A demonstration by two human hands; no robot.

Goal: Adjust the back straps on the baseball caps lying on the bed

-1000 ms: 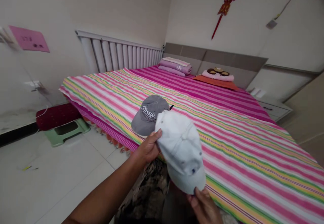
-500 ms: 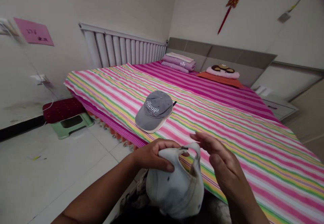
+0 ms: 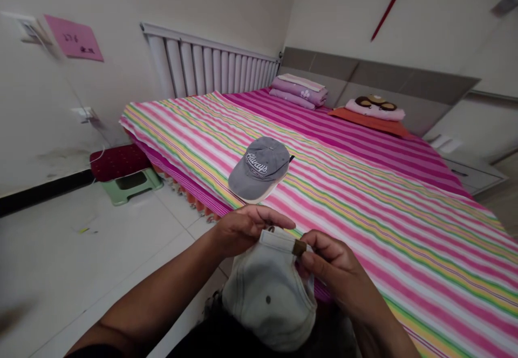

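Observation:
A pale, whitish baseball cap is held low in front of me, with its back strap turned up toward me. My left hand grips the cap's edge at the strap's left end, fingers stretched along the far side. My right hand pinches the strap's right end by a small brown tab. Beyond my hands a grey cap with white "Always" lettering lies on the striped bed sheet, its brim pointing to the near left.
Folded purple bedding and a pink pillow on orange cloth lie by the headboard. A white radiator stands along the wall. On the left floor, a green stool sits beside a dark red cushion.
My right hand has come in from the right and taken hold of the strap. The pale cap has turned so its strap faces me. The view has shifted left a little.

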